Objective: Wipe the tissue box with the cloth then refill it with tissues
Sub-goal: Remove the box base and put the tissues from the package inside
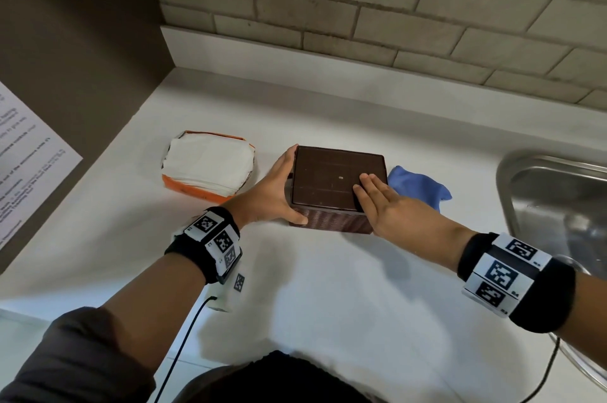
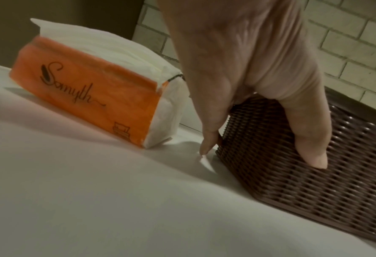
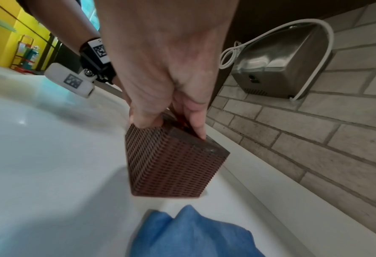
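The tissue box (image 1: 335, 187) stands on the counter (image 1: 328, 287) with a flat closed panel facing up, its long axis running left to right between the two hands. The left hand (image 1: 276, 192) grasps the box's left end, fingers along the far side and thumb on the woven near face; the right hand (image 1: 381, 202) lies open, fingers flat on the panel's right edge, thumb not visible. The cloth (image 1: 418, 187) lies loose, touching the box's right end, nearest the right hand; the tissue pack (image 1: 208, 166) sits just left of the left hand
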A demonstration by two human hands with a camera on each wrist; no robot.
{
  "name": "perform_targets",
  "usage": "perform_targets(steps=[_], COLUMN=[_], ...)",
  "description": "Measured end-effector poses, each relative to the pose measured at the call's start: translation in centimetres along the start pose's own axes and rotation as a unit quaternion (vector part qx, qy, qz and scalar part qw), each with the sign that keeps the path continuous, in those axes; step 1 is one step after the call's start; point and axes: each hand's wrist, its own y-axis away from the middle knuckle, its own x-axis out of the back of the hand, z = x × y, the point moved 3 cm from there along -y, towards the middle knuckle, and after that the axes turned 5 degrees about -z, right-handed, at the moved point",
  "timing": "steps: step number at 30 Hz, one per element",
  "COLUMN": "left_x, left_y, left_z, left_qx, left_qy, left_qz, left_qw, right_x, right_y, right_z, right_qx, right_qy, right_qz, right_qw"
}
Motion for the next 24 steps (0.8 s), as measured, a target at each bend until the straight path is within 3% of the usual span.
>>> perform_targets(steps=[6,12,19,21,24], left_x=[0.2,0.3,0.7,1.1,2.0], left_y=[-0.1,-0.1,0.6,1.3,2.7], left_z=[0.1,-0.1,0.4,2.2,5.9], left_qx=[-0.009,-0.002,0.017,-0.009,-0.090], left_qy=[0.001,0.000,-0.046,-0.065,-0.053], left_qz=[-0.008,-0.018,-0.005,0.041,0.166], left_qw=[1.000,1.000,0.999,0.997,0.981], right_x=[1.0,3.6,7.4,8.4,9.5], right_y=[0.8,1.3,1.2,1.3,1.1], right_z=[0.4,3.1,5.1,5.9,6.8], right_qx=[-0.006,-0.039,-0.066,-0.078,-0.079], right_qy=[0.005,-0.146,-0.274,-0.282,-0.279], right_qz=[0.050,0.021,0.081,0.084,0.100], right_qw=[0.999,0.988,0.956,0.953,0.952])
